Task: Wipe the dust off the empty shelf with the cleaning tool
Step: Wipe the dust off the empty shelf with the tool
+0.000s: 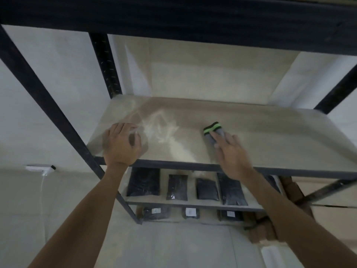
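Observation:
The empty shelf board (270, 136) is pale grey-brown and sits in a black metal rack. White dust (170, 138) lies in streaks and a patch on its left-middle part. My right hand (231, 153) presses flat on a grey cleaning cloth (213, 132) with a black and green striped end, lying on the board right of the dust. My left hand (121, 144) rests at the board's front left corner, fingers curled around a clear plastic bag (139, 136) that is hard to make out.
Black rack uprights (48, 105) run diagonally at left and right, with a dark beam (173, 16) overhead. The lower shelves hold several black packets (144, 181). A white socket with a cable (39, 168) sits on the left wall. Brown boxes (289, 190) stand lower right.

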`<move>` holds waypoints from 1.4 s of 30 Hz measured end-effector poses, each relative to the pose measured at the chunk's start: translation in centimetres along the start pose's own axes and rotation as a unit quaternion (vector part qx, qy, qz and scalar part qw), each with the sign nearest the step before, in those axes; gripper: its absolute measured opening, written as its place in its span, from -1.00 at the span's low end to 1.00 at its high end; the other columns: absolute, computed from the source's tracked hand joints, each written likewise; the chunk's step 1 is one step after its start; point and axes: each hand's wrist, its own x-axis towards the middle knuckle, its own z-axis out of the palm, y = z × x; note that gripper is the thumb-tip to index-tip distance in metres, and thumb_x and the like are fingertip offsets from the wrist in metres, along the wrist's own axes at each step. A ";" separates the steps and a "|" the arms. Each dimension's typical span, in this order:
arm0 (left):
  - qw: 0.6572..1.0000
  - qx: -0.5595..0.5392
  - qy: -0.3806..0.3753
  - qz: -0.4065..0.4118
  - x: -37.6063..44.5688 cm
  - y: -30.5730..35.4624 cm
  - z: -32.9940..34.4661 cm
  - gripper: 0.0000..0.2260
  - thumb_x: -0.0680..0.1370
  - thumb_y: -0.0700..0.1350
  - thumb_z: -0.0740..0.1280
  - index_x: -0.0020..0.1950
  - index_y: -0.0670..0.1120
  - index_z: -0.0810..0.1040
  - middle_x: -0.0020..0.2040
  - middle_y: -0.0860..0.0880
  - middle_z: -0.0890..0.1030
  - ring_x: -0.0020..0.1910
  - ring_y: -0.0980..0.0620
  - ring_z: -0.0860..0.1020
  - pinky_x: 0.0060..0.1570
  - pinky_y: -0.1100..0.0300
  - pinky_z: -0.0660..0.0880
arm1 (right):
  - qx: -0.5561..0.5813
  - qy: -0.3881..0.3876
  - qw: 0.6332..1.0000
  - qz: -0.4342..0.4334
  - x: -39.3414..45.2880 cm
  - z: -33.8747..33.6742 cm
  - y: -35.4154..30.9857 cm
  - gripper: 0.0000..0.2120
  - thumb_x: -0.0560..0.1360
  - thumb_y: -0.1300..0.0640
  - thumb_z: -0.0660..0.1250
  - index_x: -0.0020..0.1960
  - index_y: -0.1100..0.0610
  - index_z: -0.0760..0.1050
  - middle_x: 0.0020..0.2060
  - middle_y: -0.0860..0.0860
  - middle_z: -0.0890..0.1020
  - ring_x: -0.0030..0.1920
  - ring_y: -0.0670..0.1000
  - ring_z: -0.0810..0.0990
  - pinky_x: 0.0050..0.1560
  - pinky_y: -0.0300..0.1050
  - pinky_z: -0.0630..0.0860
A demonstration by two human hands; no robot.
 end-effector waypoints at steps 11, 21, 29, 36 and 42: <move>1.000 -0.014 -0.007 -0.010 -0.1 -0.1 -0.1 -0.79 0.51 -0.04 0.24 0.05 -0.07 0.58 0.01 -0.07 0.64 0.08 -0.13 0.54 0.10 -0.04 0.44 | 0.141 -0.022 0.989 -0.033 -2.5 -2.3 -8.6 -0.48 0.66 -0.10 -0.10 0.54 0.00 0.30 0.29 0.10 0.52 0.20 0.06 0.49 0.20 0.03 0.47; 1.000 -0.029 0.001 -0.007 0.0 -0.2 0.0 -0.84 0.51 -0.12 0.32 0.06 -0.08 0.60 0.01 -0.06 0.65 0.10 -0.11 0.55 0.13 0.00 0.42 | 0.015 0.031 0.999 0.040 -0.8 0.9 -3.5 -0.52 0.66 0.04 -0.04 0.48 0.17 0.37 0.20 0.21 0.52 0.07 0.18 0.45 0.07 0.09 0.48; 0.997 -0.075 -0.013 -0.014 0.1 0.0 -0.6 -0.84 0.55 -0.09 0.28 0.04 -0.10 0.60 0.02 -0.08 0.64 0.09 -0.12 0.53 0.12 0.00 0.39 | 0.193 0.001 0.981 -0.028 -6.9 4.3 -14.1 -0.56 0.72 -0.05 -0.07 0.56 -0.04 0.23 0.26 0.03 0.43 0.07 -0.02 0.50 0.04 0.01 0.57; 0.952 -0.292 0.013 -0.095 -1.0 1.3 -6.4 -0.86 0.63 -0.05 0.36 -0.02 -0.06 0.68 -0.36 0.00 0.65 -0.56 0.04 0.55 -0.51 0.07 0.55 | 0.205 0.048 0.977 -0.025 -6.5 0.1 -14.7 -0.56 0.70 -0.02 -0.01 0.54 -0.01 0.30 0.37 0.10 0.46 0.30 0.13 0.46 0.30 -0.10 0.43; 0.953 -0.271 0.136 -0.032 -2.7 2.2 -10.1 -0.62 0.59 0.13 0.34 -0.40 0.07 0.42 -0.54 0.13 0.31 -0.57 0.14 0.30 -0.45 0.32 0.22 | 0.167 0.073 0.982 -0.041 -3.8 -1.1 -13.6 -0.52 0.68 -0.02 -0.03 0.51 0.13 0.36 0.33 0.18 0.50 0.24 0.17 0.49 0.15 -0.29 0.29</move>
